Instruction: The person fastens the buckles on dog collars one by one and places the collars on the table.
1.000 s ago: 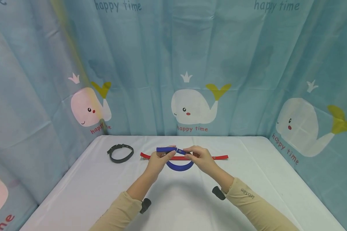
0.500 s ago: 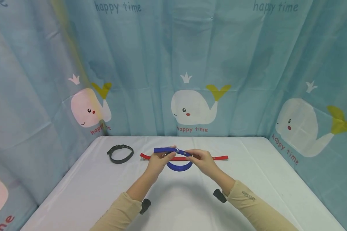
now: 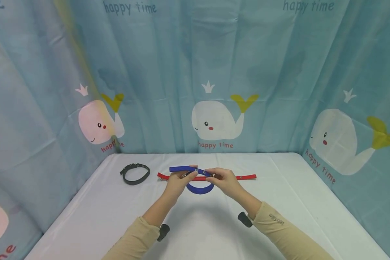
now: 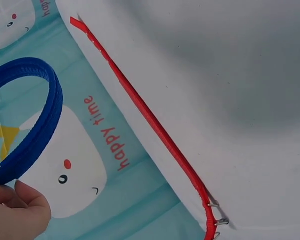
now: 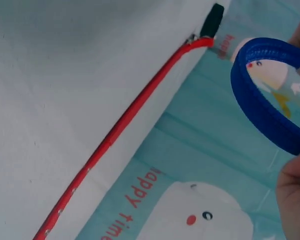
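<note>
A blue collar [image 3: 199,190] is bent into a loop above the table, its strap end pointing left past a metal buckle. My left hand [image 3: 178,183] pinches it by the buckle between thumb and fingers. On the other side, my right hand [image 3: 226,179] pinches the strap where eyelets show. The ribbed lower curve of the blue loop hangs between both hands, and the wrist views show this curve too. Behind it lies a red collar [image 3: 247,177], stretched out straight on the table and partly covered by the hands in the head view.
A black collar [image 3: 135,176], closed in a ring, lies at the back left of the white table [image 3: 201,231]. Past the table's far edge hangs a blue curtain [image 3: 162,122] printed with whales. Metal rings and a buckle stick out at the red collar's left end.
The blue strap's tip has slid farther left past the buckle, and its loop has become a little narrower. My right hand has shifted slightly; the red and black collars stay put.
</note>
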A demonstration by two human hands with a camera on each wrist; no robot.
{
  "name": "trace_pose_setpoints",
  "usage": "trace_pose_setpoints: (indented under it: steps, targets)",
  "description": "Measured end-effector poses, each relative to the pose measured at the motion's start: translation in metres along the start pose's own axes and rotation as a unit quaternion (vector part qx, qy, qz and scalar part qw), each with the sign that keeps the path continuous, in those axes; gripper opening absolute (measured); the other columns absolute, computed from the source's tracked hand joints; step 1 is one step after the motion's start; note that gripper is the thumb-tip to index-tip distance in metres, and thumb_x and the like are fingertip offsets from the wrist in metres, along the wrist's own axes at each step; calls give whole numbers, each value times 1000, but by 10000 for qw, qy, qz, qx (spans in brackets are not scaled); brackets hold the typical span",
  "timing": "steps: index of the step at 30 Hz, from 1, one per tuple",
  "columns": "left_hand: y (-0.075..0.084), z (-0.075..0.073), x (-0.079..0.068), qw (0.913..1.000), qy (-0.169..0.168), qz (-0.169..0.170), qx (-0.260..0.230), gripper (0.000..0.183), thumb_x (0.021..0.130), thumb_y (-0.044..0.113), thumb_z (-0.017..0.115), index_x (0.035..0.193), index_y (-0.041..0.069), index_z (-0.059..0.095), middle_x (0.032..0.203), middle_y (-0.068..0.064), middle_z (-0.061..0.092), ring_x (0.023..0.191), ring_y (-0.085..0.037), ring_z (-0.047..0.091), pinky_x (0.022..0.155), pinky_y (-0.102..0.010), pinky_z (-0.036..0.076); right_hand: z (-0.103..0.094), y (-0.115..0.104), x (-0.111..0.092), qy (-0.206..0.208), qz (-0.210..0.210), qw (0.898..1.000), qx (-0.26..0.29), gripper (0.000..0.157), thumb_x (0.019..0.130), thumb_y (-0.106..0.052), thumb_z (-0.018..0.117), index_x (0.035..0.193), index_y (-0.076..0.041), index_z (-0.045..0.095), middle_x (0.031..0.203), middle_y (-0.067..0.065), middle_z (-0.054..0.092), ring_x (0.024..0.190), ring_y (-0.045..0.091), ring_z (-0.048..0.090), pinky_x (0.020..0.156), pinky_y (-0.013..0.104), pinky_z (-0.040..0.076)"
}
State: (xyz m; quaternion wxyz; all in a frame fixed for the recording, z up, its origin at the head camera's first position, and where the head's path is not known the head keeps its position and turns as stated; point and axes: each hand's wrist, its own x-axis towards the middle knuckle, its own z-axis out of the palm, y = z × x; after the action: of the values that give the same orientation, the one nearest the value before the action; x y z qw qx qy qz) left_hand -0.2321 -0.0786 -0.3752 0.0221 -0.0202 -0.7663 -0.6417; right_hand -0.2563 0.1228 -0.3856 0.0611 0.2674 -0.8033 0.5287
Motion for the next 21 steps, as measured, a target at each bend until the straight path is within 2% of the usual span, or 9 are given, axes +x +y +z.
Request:
trace_pose_setpoints:
  steps: [4,6,8,12,15,18,21]
  targets:
    - [-3,-1,0,9996,140,-230,-13,46,87,42,71,124,15,68,129,-13,61,126,-38,50,100,-67,32,-11,-4,5,572,98,9983,-56,27,92,-8,66,118,1,67,108,15,67,76,16,54,65,22,48]
    - [-5,-1,0,9998,117,-132,31,45,87,41,71,123,15,68,128,-12,62,124,-36,52,100,-65,33,-16,-10,9,852,-37,9963,-100,25,92,-8,65,115,0,68,105,13,66,76,19,51,64,24,46]
    - [-6,0,1,10000,-5,50,81,42,88,37,71,123,13,68,126,-11,64,123,-34,53,101,-63,35,-19,-16,14,891,-240,9954,-270,23,92,-9,66,113,0,69,105,13,65,80,22,51,67,28,45]
    - [-7,3,2,9979,-314,379,417,40,90,34,70,121,10,69,119,-9,67,118,-32,58,99,-57,41,-16,-34,22,412,-749,9929,-830,24,90,-12,69,112,-2,71,112,13,62,102,29,51,81,42,45]
    - [-7,6,2,9921,-466,761,876,37,90,34,70,118,8,70,112,-9,70,111,-31,62,95,-52,46,-10,-46,28,11,-1224,9838,-1313,24,87,-13,72,109,-4,72,118,14,60,117,35,45,90,54,41]
    - [-7,8,3,9797,-456,1325,1437,30,90,29,70,111,8,72,106,-8,71,104,-30,65,89,-48,51,-3,-56,34,-278,-1646,9706,-1734,23,84,-15,75,105,-5,74,121,16,58,121,38,42,95,60,35]
    - [-7,11,3,9639,-367,1794,1932,22,90,24,70,106,10,75,101,-7,72,98,-28,67,82,-44,54,5,-61,38,-448,-1780,9620,-2020,22,83,-17,76,102,-6,75,126,15,57,124,38,41,98,61,33]
